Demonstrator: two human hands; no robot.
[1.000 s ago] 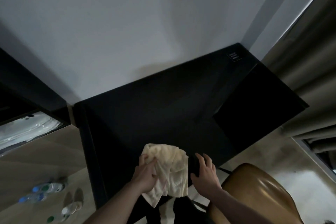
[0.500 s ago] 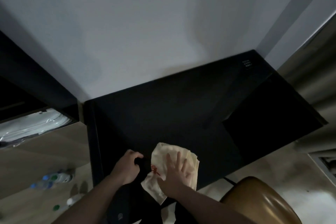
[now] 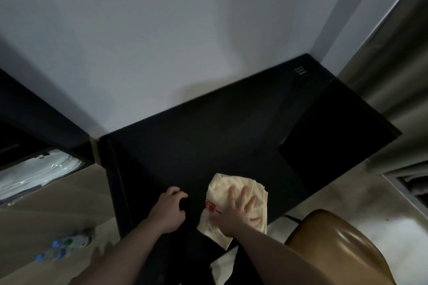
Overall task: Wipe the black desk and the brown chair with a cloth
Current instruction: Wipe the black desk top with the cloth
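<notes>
Cloth, cream with red print, lies at near edge of black desk, one corner hanging over; right hand pressed flat on it, fingers straight and spread. Left hand just left of cloth, fingers curled over desk's front edge. Brown chair near right, below desk; grey wall beyond.

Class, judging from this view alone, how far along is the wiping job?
Nothing looks finished yet. In hand: the right hand presses the cream cloth with red print flat on the near edge of the black desk, while the left hand grips that edge. Left: most of the desktop and the glossy brown chair, which is untouched.
</notes>
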